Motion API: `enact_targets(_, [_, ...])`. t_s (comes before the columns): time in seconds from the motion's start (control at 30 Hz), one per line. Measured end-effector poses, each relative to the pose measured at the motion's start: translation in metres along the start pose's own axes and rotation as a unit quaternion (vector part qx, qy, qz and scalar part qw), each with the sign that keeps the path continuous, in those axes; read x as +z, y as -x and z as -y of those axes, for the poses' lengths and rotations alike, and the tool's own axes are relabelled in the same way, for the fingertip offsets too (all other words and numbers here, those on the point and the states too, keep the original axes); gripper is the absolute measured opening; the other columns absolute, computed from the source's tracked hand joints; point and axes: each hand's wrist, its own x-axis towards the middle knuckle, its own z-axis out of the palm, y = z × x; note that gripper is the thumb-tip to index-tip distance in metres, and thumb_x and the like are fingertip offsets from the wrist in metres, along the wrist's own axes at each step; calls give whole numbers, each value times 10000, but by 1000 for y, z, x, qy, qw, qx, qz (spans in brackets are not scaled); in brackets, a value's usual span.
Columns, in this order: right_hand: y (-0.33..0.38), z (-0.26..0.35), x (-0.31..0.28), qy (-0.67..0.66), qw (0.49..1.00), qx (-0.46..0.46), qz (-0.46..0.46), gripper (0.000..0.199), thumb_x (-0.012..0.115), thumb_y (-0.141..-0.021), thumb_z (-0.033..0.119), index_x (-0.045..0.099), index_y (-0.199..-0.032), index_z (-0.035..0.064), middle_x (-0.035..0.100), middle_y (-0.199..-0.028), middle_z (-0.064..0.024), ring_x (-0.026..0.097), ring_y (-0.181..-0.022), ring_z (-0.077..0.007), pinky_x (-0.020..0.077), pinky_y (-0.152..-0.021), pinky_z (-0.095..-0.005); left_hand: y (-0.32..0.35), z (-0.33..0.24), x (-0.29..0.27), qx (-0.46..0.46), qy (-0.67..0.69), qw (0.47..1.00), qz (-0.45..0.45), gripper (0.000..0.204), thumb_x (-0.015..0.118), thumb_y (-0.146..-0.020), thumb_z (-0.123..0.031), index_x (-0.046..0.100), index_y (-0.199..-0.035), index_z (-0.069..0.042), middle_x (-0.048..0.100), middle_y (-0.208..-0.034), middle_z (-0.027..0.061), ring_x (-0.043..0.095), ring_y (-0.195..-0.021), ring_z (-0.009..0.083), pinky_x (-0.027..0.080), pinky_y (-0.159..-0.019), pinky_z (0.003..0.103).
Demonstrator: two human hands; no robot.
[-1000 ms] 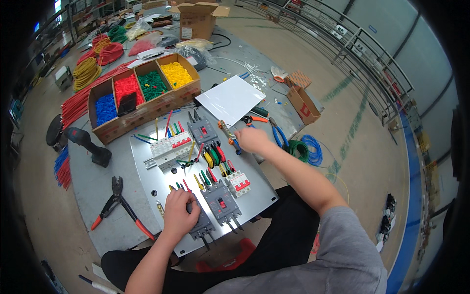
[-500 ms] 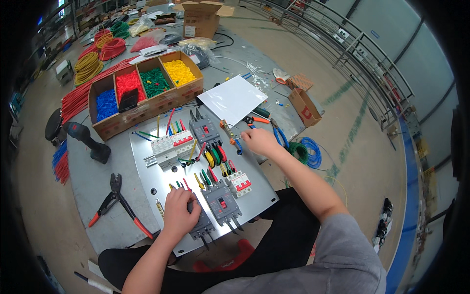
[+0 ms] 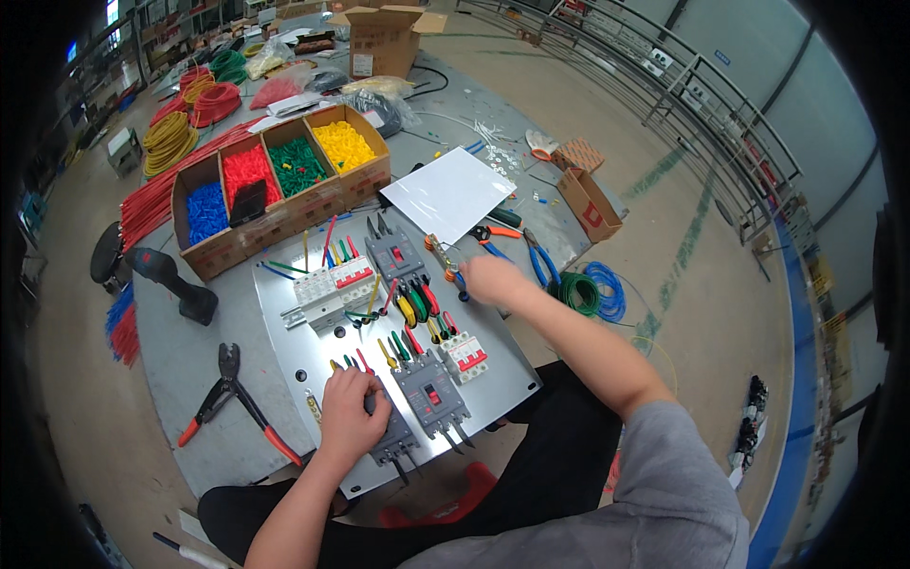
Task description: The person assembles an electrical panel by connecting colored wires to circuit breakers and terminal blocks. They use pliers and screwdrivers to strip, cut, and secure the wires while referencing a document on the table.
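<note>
A metal mounting plate [image 3: 284,337] carries several grey moulded-case circuit breakers and wired white ones. My left hand [image 3: 350,410] is closed over the lower-left grey circuit breaker [image 3: 391,439], fingers curled over its upper end beside short coloured wires. My right hand [image 3: 495,282] is closed at the plate's right edge, next to a brass terminal bar [image 3: 437,252] with a blue-sleeved wire end [image 3: 461,284]. What its fingers pinch is hidden. Between the hands sit another grey breaker [image 3: 432,394] with a red switch and a small white breaker [image 3: 464,356].
A divided cardboard box [image 3: 294,211] holds blue, red, green and yellow sleeves. Crimping pliers [image 3: 227,387] and a cordless driver [image 3: 175,284] lie left of the plate. White paper [image 3: 450,190] and blue-handled pliers [image 3: 540,258] lie beyond and to the right.
My right hand has shifted slightly left and down toward the blue-sleeved wire end, its fingertips now turned from view. My left hand stays on the circuit breaker. The whole view has shifted slightly.
</note>
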Motion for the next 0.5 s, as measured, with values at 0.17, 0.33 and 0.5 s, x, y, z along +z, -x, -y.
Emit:
enact_targets(0.17, [28, 24, 17, -24, 998, 65, -11, 325, 565, -1034, 169, 711, -1205, -66, 802, -1137, -222, 788, -1015, -418, 626, -904, -517, 0, 0, 2, 0, -7, 1000, 0, 111, 706, -832, -59, 607, -872, -31, 560, -849, 129, 560, -860, 343, 454, -788, 450])
enact_targets(0.33, [35, -5, -8, -22, 998, 17, -52, 387, 493, -1114, 331, 786, -1145, 80, 811, -1087, -178, 778, -1005, -403, 622, -869, -530, 1, 2, 3, -7, -11, 1000, 5, 98, 721, -832, -78, 635, -873, -54, 593, -856, 104, 580, -863, 323, 452, -813, 447])
enact_targets(0.5, [9, -22, 3, -33, 997, -11, -73, 457, 437, -1143, 410, 808, -1146, 143, 808, -1058, -150, 760, -1046, -376, 561, -970, -547, 0, -1, 4, -14, -13, 1000, 2, 88, 712, -838, -71, 632, -868, -49, 585, -852, 106, 575, -862, 324, 450, -814, 447])
